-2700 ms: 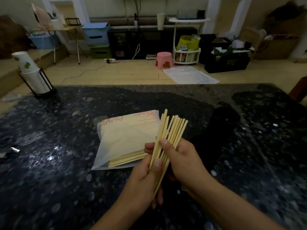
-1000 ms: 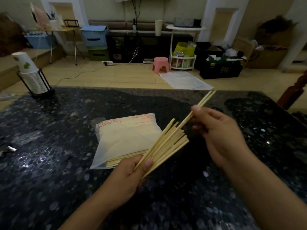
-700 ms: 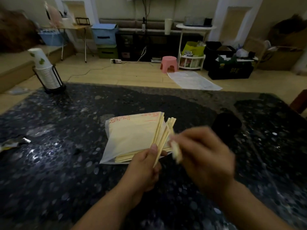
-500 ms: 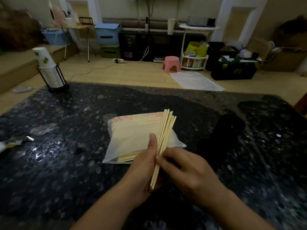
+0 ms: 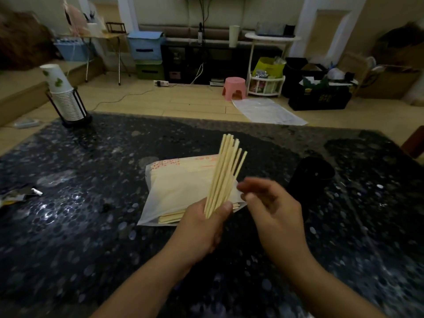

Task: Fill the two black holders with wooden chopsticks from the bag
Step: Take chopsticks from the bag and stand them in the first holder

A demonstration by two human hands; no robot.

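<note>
Above the middle of the table [image 5: 91,226], a bundle of wooden chopsticks [image 5: 226,171] stands nearly upright, tips fanned slightly at the top. Left hand [image 5: 202,228] grips the bundle at its lower end, thumb across the front, fingers curled round behind. Right hand [image 5: 275,212] hovers just beside the bundle on its right, fingers loosely spread and relaxed, holding nothing; it's motion-blurred, fingertips near the sticks but apart from them. Directly behind and below the bundle lies the bag [image 5: 181,187], a translucent white packet with red print along its far edge, flat on the table, open end toward the person, with more chopsticks poking out at the near edge. Right of the bag, a black holder [image 5: 314,173] stands on the table, very dark against the top; a second dark shape sits nearer the right hand, too dark to tell what it is. Tabletop is black with pale speckles. Far left corner: stack of paper cups [image 5: 62,92] in a black wire stand. Left edge: a small crumpled wrapper [image 5: 20,195]. Beyond the table, wooden floor with a pink stool [image 5: 234,87], a white rack [image 5: 267,65], and a blue bin [image 5: 145,44].
</note>
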